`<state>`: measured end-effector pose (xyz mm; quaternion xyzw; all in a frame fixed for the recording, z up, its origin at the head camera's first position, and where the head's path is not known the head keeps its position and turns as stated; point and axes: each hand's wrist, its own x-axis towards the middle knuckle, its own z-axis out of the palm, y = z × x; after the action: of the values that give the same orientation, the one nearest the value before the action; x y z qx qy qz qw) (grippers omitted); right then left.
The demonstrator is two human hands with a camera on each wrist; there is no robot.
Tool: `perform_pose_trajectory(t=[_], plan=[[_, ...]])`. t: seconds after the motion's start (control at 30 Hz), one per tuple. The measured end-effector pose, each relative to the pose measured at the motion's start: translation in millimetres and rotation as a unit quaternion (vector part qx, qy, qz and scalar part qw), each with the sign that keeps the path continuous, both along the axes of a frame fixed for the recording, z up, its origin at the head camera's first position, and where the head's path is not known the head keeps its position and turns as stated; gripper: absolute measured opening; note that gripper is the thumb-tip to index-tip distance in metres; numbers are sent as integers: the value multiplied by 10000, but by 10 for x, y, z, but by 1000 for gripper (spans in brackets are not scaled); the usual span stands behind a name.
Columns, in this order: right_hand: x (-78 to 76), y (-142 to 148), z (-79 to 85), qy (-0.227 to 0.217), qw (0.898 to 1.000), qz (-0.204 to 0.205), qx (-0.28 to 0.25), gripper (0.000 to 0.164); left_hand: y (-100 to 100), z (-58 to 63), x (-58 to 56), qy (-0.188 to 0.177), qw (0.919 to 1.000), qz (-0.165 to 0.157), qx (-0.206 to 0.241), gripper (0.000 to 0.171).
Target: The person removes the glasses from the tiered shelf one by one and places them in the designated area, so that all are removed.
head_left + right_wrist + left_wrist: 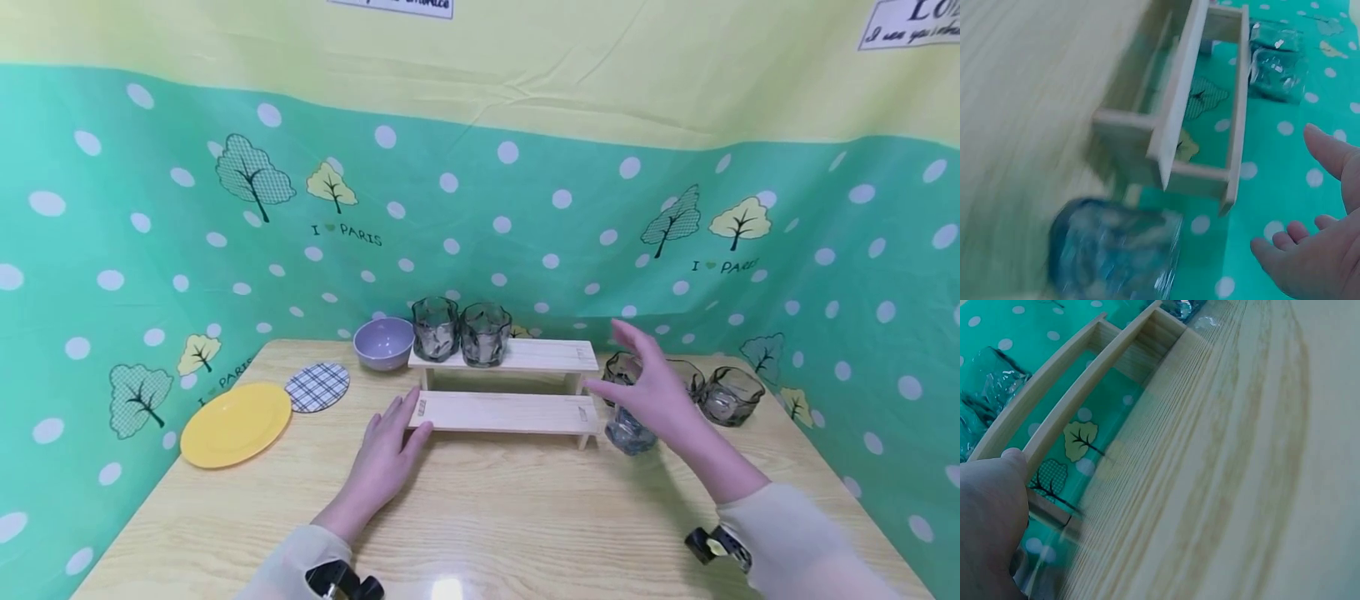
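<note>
A two-tier wooden shelf (502, 410) stands in the middle of the table. My left hand (386, 454) holds the left end of its lower tier; in the left wrist view the thumb (1013, 456) rests along the board's edge. Two dark clear glasses, one at the left end (435, 331) and one beside it (486, 335), stand on the upper tier. My right hand (660, 392) is raised by the shelf's right end, thumb and fingers spread, holding nothing. Below it is a bluish clear glass (632, 432), seen large in the right wrist view (1116, 250).
More dark glasses, one of them at the far right (731, 397), stand right of the shelf. At left are a purple bowl (384, 344), a checked round mat (318, 387) and a yellow plate (236, 425). A patterned green cloth (525, 250) hangs behind the table.
</note>
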<state>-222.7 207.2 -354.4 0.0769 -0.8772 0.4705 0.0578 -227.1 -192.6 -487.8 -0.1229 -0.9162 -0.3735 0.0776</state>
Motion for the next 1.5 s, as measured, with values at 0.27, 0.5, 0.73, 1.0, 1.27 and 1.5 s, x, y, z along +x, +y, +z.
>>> perform_pose_trajectory(t=[0.27, 0.5, 0.73, 1.0, 1.27, 1.5], plan=[[-165, -365, 29, -5, 9968, 464, -646, 112, 2, -18, 9, 14, 10000, 16, -1, 69], [-321, -638, 52, -130, 9929, 562, -1039, 111, 0, -16, 2, 33, 10000, 10, 15, 69], [-474, -926, 36, -83, 9897, 706, -1240, 110, -1, -21, 25, 76, 10000, 32, 14, 69], [-663, -1109, -54, -161, 9888, 842, -1225, 112, 12, 2, 34, 170, 9998, 36, -35, 69], [-776, -1212, -143, -192, 9848, 1126, -1310, 116, 16, 6, 38, 175, 9998, 40, -53, 69], [-829, -1297, -150, -103, 9868, 1124, -1157, 114, 16, -2, 22, 182, 9998, 39, -43, 68]])
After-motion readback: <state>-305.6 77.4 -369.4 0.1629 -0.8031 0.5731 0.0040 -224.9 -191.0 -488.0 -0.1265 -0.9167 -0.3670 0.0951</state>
